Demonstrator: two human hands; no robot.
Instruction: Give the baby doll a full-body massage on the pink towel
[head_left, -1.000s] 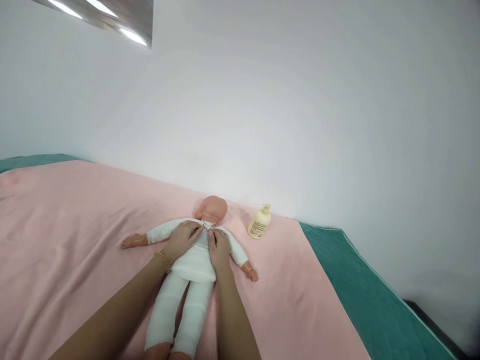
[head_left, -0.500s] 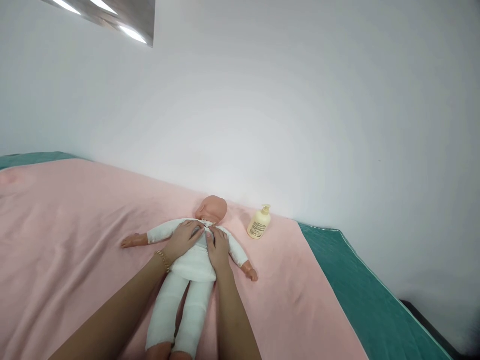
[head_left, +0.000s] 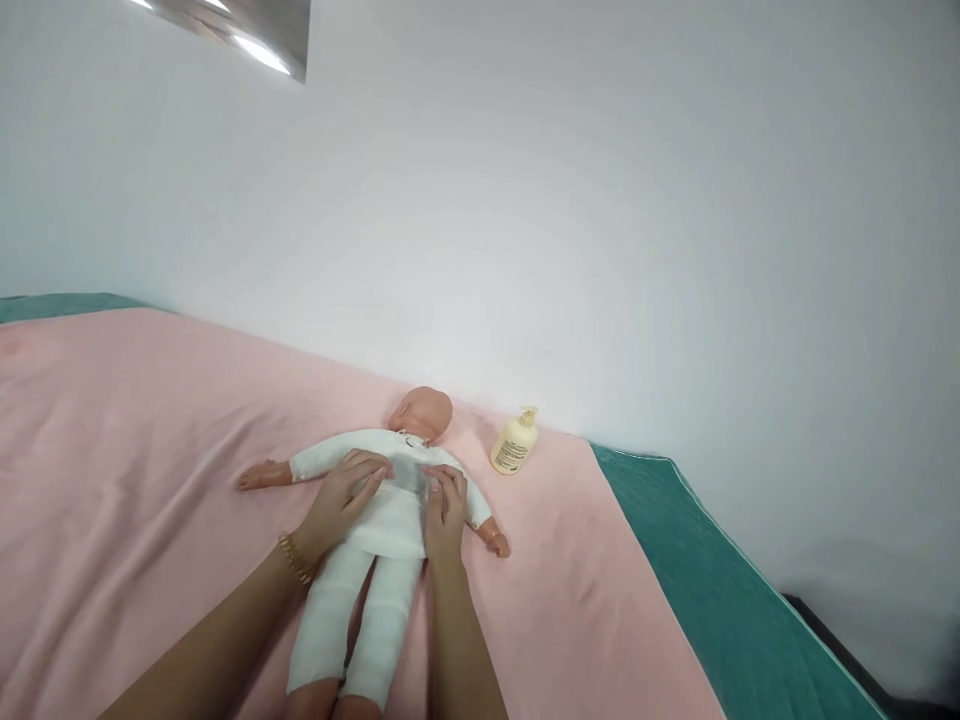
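A baby doll [head_left: 390, 525] in white clothing lies on a pink blanket, its bald head turned to the left and its arms spread. A grey patch [head_left: 409, 474] shows at the middle of its chest. My left hand [head_left: 351, 492] rests along the left side of the chest, open, fingers stretched and slightly bent. On the opposite side, my right hand [head_left: 447, 505] lies open against the doll's torso, fingertips near the grey patch. Neither hand grips anything. A gold bracelet [head_left: 294, 558] circles my left wrist.
The pink blanket [head_left: 592, 570] covers a green sheet [head_left: 720, 560], which shows at the right and far left. A pale yellow pump bottle [head_left: 515, 442] stands beyond the doll's arm on the right. A white wall [head_left: 525, 220] rises behind the bed.
Both hands have moved apart, from the upper middle of the doll's chest out to its sides and slightly down. The grey patch is now uncovered. The view has shifted slightly.
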